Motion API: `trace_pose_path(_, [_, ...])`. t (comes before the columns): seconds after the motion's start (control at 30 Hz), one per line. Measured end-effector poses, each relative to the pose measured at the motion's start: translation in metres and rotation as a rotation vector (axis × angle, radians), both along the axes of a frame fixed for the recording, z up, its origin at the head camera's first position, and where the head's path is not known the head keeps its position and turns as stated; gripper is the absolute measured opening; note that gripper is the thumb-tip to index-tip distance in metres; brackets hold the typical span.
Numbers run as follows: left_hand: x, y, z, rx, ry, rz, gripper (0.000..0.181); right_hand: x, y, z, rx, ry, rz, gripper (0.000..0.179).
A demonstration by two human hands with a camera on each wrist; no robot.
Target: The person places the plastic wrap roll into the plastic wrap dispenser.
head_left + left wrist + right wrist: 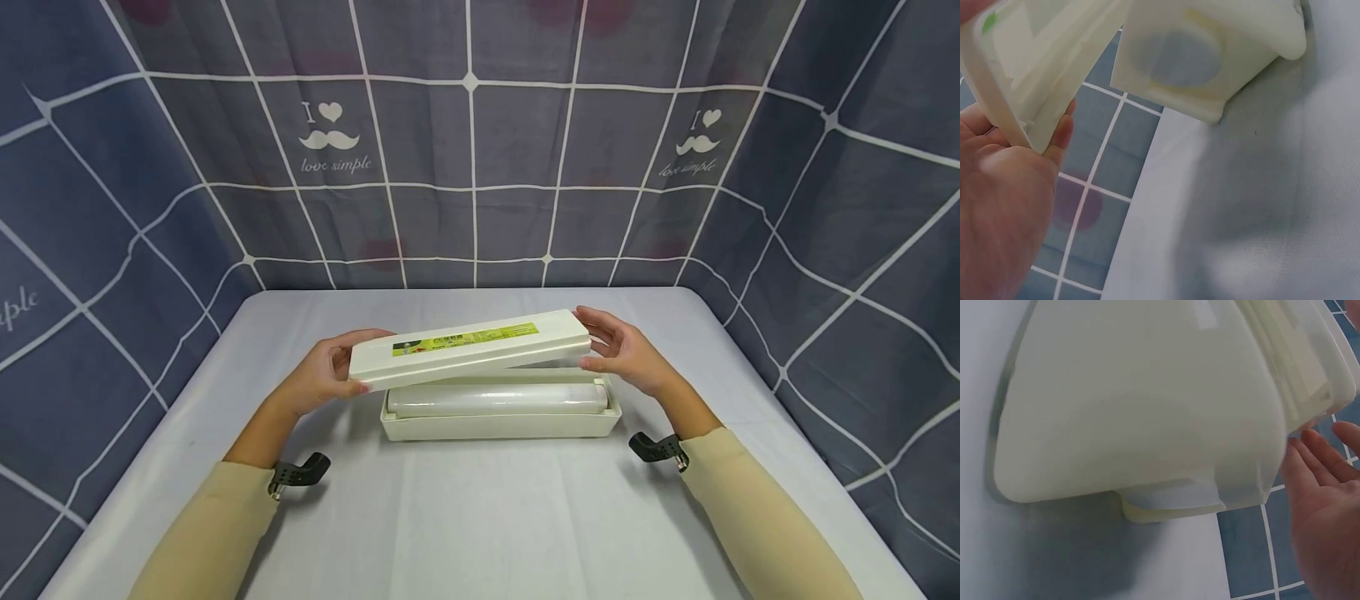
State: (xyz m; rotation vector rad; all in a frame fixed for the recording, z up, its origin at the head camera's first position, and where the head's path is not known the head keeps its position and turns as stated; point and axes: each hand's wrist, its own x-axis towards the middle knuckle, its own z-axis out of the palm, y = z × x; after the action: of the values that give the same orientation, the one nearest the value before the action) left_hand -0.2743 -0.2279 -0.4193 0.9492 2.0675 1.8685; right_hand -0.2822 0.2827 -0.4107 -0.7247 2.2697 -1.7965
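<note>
A white box lid (480, 346) with a green-and-yellow label is held tilted above its base, right end higher. At its left end, my left hand (330, 367) grips it, thumb at the front edge and fingers behind. My right hand (618, 350) holds the other end between thumb and fingers; the right wrist view shows its fingertips against the lid's end. Beneath lies the white box base (498, 427), with a roll of cling film (498, 400) inside. The lid covers part of the base's back left. A round opening (1179, 59) marks the base's end.
The box base stands on a table with a white cloth (487, 517). Dark grey-blue curtains (420, 225) with white grid lines enclose the back and both sides. Each wrist wears a black strap mount (300, 471).
</note>
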Motion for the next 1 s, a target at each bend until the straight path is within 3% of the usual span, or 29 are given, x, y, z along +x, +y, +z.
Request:
trace_pose_path(0.4, [0.0, 0.006, -0.003, 0.024, -0.022, -0.038, 0.076, -0.008, -0.005, 0.002, -0.001, -0.007, 0.035, 0.087])
trace_pose_path(0.87, [0.004, 0.012, 0.001, 0.027, -0.029, -0.066, 0.079, -0.009, 0.004, 0.001, 0.03, -0.031, 0.064, 0.079])
trace_pose_path(1.0, [0.004, 0.014, 0.002, 0.004, 0.003, -0.076, 0.08, -0.008, 0.006, 0.0, 0.013, -0.023, 0.071, 0.077])
